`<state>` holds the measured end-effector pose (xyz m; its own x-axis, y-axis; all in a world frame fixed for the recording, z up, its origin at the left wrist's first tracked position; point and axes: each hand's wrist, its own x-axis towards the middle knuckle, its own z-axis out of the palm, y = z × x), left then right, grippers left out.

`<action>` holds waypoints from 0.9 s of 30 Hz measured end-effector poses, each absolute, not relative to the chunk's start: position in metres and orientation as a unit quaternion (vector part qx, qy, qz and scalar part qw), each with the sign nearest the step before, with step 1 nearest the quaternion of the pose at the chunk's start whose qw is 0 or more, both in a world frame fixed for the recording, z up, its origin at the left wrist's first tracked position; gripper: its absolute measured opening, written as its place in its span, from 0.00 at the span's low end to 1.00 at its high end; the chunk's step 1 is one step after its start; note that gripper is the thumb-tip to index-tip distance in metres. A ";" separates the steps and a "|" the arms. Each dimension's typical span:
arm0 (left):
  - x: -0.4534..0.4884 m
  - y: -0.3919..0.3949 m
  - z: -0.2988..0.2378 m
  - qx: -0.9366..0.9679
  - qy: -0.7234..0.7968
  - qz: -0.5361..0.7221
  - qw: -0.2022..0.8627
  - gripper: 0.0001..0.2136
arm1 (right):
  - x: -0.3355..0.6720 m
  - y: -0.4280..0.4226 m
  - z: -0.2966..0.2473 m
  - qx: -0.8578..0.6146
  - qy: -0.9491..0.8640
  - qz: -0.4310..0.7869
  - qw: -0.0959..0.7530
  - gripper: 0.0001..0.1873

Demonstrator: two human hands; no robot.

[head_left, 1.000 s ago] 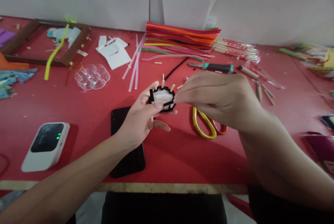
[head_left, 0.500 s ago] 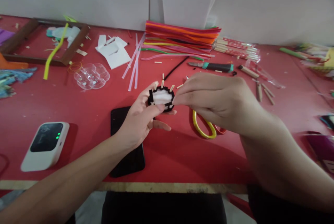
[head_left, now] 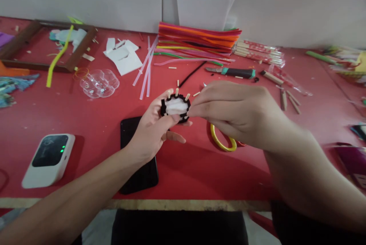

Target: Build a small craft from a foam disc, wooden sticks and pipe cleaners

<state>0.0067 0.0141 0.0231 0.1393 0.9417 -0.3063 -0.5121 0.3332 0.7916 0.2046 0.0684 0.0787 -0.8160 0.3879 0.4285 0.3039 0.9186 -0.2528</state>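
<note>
My left hand [head_left: 156,128] grips a small round craft piece [head_left: 176,105], white in the middle with a black fuzzy rim. Short pale wooden sticks [head_left: 177,92] stand up along its far edge. The left thumb presses on the near side of the rim. My right hand [head_left: 233,109] is pinched at the right edge of the piece; its fingertips hide whatever is between them. Under the right hand lie scissors, with a yellow handle loop [head_left: 223,144] showing. A black pipe cleaner [head_left: 193,74] lies just beyond the piece.
A black phone [head_left: 140,172] lies beneath my left wrist, a white device [head_left: 48,161] further left. Behind are colourful pipe cleaners [head_left: 197,41], a utility knife [head_left: 238,72], white paper scraps [head_left: 122,56], a clear plastic palette [head_left: 99,84] and a brown frame [head_left: 37,64].
Hardly anything differs. The whole view has shifted very slightly, and both hands stay at the round piece with the same grips.
</note>
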 end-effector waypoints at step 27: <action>0.004 0.011 0.011 0.310 0.410 0.556 0.653 0.34 | 0.200 0.064 0.086 -0.286 -0.904 0.141 0.284 0.07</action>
<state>0.0041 0.0112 0.0112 0.0460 0.9807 -0.1899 -0.4723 0.1889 0.8610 0.2000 0.0643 0.0856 -0.6752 0.5973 0.4328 0.4368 0.7965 -0.4180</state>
